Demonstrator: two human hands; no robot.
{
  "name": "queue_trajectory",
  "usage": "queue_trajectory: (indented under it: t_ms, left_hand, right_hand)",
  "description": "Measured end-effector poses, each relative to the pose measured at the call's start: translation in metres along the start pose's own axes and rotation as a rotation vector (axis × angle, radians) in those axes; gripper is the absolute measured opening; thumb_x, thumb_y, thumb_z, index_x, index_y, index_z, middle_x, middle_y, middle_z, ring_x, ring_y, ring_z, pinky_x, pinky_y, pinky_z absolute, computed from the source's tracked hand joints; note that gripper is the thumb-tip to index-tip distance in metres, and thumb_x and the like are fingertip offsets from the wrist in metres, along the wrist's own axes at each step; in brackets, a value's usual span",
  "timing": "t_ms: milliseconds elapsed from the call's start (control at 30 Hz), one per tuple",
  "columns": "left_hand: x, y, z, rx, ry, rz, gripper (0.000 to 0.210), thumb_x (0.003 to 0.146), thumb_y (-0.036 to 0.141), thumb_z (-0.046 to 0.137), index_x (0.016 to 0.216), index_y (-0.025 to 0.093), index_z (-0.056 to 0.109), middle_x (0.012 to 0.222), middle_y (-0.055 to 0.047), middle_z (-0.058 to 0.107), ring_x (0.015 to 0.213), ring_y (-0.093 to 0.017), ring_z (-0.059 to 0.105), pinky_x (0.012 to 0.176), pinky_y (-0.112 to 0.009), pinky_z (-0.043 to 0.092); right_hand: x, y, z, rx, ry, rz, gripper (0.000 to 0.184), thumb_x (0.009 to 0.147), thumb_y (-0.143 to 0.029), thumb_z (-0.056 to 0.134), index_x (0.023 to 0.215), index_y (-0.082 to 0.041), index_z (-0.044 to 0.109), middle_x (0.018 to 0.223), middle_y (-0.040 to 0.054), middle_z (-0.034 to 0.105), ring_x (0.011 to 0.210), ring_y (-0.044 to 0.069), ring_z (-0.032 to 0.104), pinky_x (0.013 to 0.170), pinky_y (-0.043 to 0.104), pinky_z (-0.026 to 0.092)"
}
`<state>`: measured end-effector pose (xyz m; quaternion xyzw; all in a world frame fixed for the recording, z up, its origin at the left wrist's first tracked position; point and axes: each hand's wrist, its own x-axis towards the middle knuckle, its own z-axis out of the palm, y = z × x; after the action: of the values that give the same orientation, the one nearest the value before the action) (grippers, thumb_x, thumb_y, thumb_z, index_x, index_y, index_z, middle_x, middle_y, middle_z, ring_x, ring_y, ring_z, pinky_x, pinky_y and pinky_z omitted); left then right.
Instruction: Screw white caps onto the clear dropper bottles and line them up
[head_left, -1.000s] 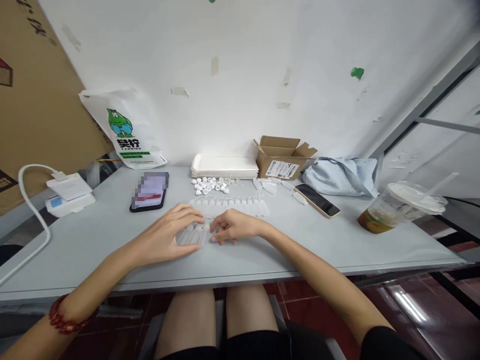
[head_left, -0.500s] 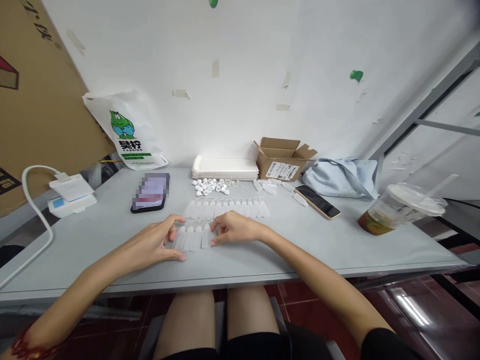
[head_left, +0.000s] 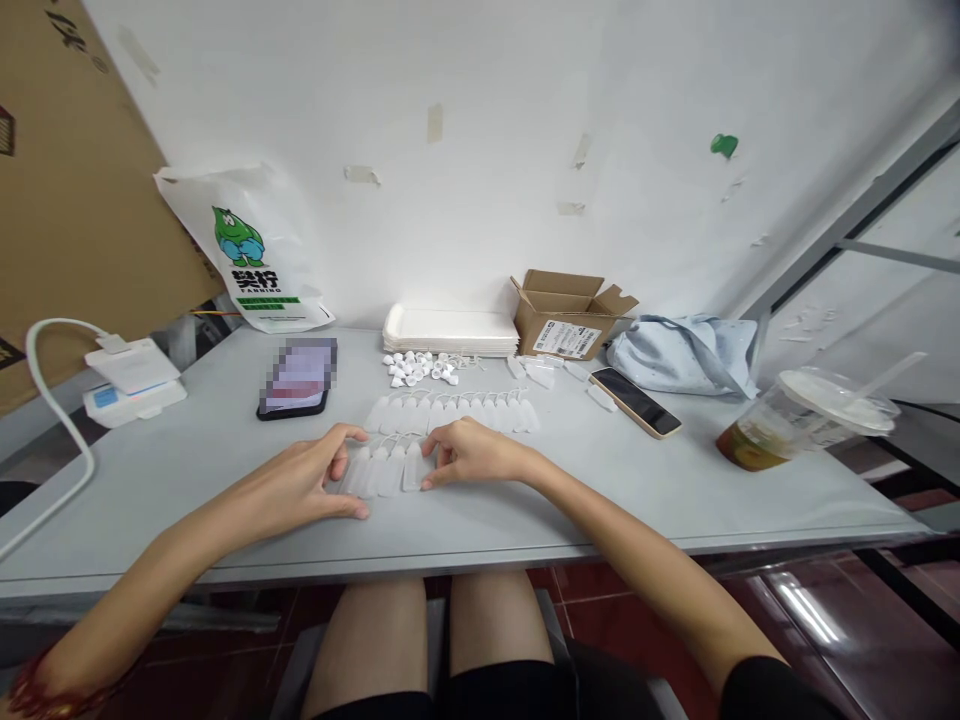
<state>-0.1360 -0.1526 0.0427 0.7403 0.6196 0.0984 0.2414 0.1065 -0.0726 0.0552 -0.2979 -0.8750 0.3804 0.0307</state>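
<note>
Several flat, translucent plastic tubes [head_left: 390, 472] with white caps and thin loops lie in a short row near the front of the table. My left hand [head_left: 334, 475] curves around the row's left end, thumb and fingers apart. At the right end, my right hand [head_left: 465, 452] has its curled fingers and thumb against the edge of the last tube [head_left: 412, 468], slightly apart from its neighbours. Behind them lies a longer row of similar capped tubes [head_left: 487, 413], partly hidden by my right hand. Loose white caps [head_left: 420, 368] are heaped farther back.
A stack of white trays [head_left: 457, 330] and an open cardboard box [head_left: 566, 320] stand by the wall. Uncapped clear pieces [head_left: 540, 373] lie near a phone [head_left: 637, 402]. A drink cup [head_left: 787, 425] is at right; another phone [head_left: 298, 378], chargers [head_left: 135, 380] and a white bag [head_left: 251, 250] at left.
My hands and the short row keep nearly the same places. The camera view has shifted slightly.
</note>
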Motion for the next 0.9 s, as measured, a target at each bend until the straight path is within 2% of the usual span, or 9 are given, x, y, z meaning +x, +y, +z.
queue_trajectory:
  t_ms: [233,367,467,600,667,733,833,900]
  left_hand:
    - [-0.002,-0.002,-0.004,0.008,0.041,0.046,0.067,0.066,0.059,0.065,0.119,0.023,0.045,0.078,0.000,0.055,0.066,-0.022,0.056,0.058,-0.031,0.044]
    - [-0.001,0.002,-0.007,-0.014,0.090,0.049,0.063,0.069,0.060,0.063,0.117,0.023,0.046,0.079,0.001,0.054,0.068,-0.022,0.056,0.061,-0.031,0.044]
    - [0.004,0.009,-0.007,-0.052,0.157,0.028,0.059,0.073,0.063,0.056,0.113,0.022,0.047,0.080,0.000,0.054,0.070,-0.021,0.055,0.064,-0.031,0.044]
    - [0.017,0.019,-0.008,-0.099,0.303,0.025,0.053,0.079,0.064,0.046,0.108,0.020,0.051,0.080,-0.002,0.056,0.070,-0.020,0.054,0.063,-0.030,0.043]
    - [0.028,0.025,-0.011,-0.092,0.339,0.049,0.048,0.082,0.061,0.043,0.106,0.020,0.053,0.082,-0.002,0.058,0.070,-0.019,0.054,0.064,-0.030,0.043]
    - [0.042,0.032,-0.017,-0.067,0.339,0.090,0.042,0.085,0.055,0.042,0.103,0.020,0.056,0.087,-0.003,0.061,0.074,-0.019,0.055,0.066,-0.030,0.044]
    - [0.070,0.044,-0.025,-0.037,0.287,0.190,0.031,0.086,0.043,0.042,0.095,0.019,0.059,0.094,-0.004,0.064,0.083,-0.019,0.057,0.071,-0.029,0.044]
    - [0.093,0.051,-0.029,0.003,0.270,0.251,0.027,0.086,0.035,0.042,0.094,0.018,0.061,0.097,-0.005,0.065,0.087,-0.020,0.058,0.076,-0.030,0.045]
  right_hand:
    - [0.000,0.003,-0.002,0.014,0.009,0.009,0.045,0.069,-0.038,0.075,0.101,-0.009,0.064,0.074,0.0031,0.066,0.062,0.012,0.057,0.060,0.022,0.040]
    - [-0.001,0.002,-0.006,0.061,0.000,0.033,0.043,0.070,-0.039,0.074,0.100,-0.010,0.064,0.069,0.0019,0.065,0.060,0.011,0.056,0.059,0.022,0.040]
    - [-0.003,0.001,-0.011,0.128,-0.018,0.041,0.041,0.072,-0.041,0.072,0.099,-0.011,0.064,0.062,0.0000,0.063,0.058,0.011,0.055,0.058,0.022,0.039]
    - [-0.006,0.003,-0.024,0.220,0.015,0.045,0.034,0.072,-0.045,0.069,0.084,-0.013,0.066,0.056,-0.0015,0.060,0.053,0.008,0.048,0.052,0.021,0.034]
    - [-0.008,0.008,-0.034,0.280,0.080,0.072,0.033,0.072,-0.045,0.068,0.079,-0.013,0.065,0.054,-0.0022,0.057,0.049,0.007,0.043,0.049,0.020,0.032]
    - [-0.009,0.018,-0.045,0.313,0.196,0.105,0.032,0.073,-0.045,0.067,0.077,-0.013,0.064,0.054,-0.0022,0.057,0.046,0.006,0.040,0.047,0.021,0.031]
    - [-0.009,0.040,-0.061,0.260,0.424,0.135,0.027,0.078,-0.040,0.060,0.075,-0.013,0.063,0.058,-0.0003,0.059,0.046,0.007,0.041,0.049,0.022,0.034]
    - [-0.008,0.058,-0.070,0.115,0.620,0.163,0.021,0.081,-0.032,0.056,0.075,-0.013,0.062,0.063,0.0017,0.062,0.051,0.009,0.047,0.055,0.023,0.037]
